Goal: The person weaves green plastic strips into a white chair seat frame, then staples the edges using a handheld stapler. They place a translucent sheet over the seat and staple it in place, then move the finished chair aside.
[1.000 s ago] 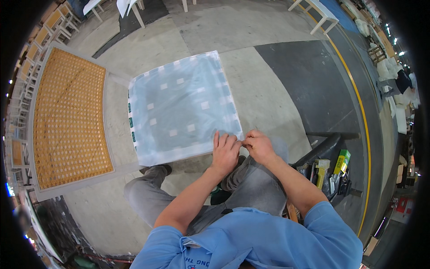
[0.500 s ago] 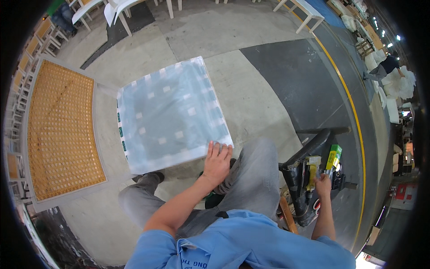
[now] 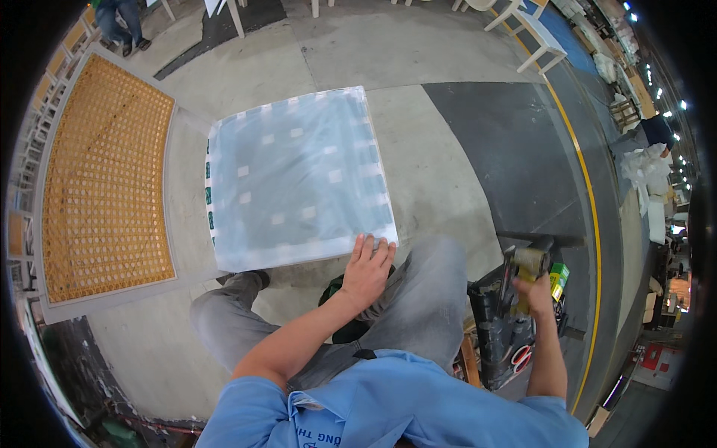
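1. Wrapped square seat (image 3: 299,179), pale blue, just right of the woven cane backrest (image 3: 108,179);
2. Left hand (image 3: 366,270), fingers slightly spread, resting at the seat's near right corner;
3. Right hand (image 3: 535,293), closed round a blurred yellowish tool (image 3: 531,261), beside a green-and-yellow box (image 3: 559,277).

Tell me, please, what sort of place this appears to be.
Most likely a furniture workshop: there is a woven cane panel, a pale blue square pad under the left hand, and a row of chairs along the far left.
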The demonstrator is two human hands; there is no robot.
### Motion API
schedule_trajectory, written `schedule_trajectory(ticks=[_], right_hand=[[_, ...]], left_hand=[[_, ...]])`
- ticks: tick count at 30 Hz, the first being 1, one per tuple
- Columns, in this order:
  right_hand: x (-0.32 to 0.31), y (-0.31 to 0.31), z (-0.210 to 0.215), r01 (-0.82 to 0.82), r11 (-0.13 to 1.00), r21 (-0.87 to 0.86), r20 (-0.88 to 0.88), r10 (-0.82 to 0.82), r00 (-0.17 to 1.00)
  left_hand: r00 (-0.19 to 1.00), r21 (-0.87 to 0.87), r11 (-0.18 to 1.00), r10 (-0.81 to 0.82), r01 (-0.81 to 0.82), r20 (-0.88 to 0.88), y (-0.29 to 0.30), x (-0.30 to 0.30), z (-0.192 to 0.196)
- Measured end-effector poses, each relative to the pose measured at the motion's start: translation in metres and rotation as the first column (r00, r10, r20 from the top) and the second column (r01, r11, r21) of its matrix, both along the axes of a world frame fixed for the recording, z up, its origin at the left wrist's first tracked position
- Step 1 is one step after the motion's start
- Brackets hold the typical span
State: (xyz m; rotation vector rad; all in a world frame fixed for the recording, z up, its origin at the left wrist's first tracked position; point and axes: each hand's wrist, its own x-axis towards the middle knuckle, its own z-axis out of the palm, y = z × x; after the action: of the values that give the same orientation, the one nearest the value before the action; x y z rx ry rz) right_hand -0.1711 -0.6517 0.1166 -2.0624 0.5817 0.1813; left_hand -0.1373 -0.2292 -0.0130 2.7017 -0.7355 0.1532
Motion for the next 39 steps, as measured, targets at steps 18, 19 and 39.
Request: schedule_trajectory(ticks=[18, 19, 39], right_hand=[[0.213, 0.229, 0.000, -0.973, 0.227, -0.044, -0.214, 0.949, 0.231], [0.212, 0.231, -0.001, -0.974, 0.221, -0.055, -0.205, 0.952, 0.228], [0.166, 0.221, 0.001, -0.976, 0.201, -0.078, -0.249, 0.944, 0.214]], left_hand=[[0.985, 0.000, 0.999, 0.048, -0.048, -0.168, 0.002, -0.012, -0.001], [0.985, -0.004, 0.998, 0.060, -0.061, -0.159, 0.002, -0.013, 0.000], [0.988, 0.011, 0.996, 0.088, -0.088, -0.129, -0.003, -0.015, -0.007]])
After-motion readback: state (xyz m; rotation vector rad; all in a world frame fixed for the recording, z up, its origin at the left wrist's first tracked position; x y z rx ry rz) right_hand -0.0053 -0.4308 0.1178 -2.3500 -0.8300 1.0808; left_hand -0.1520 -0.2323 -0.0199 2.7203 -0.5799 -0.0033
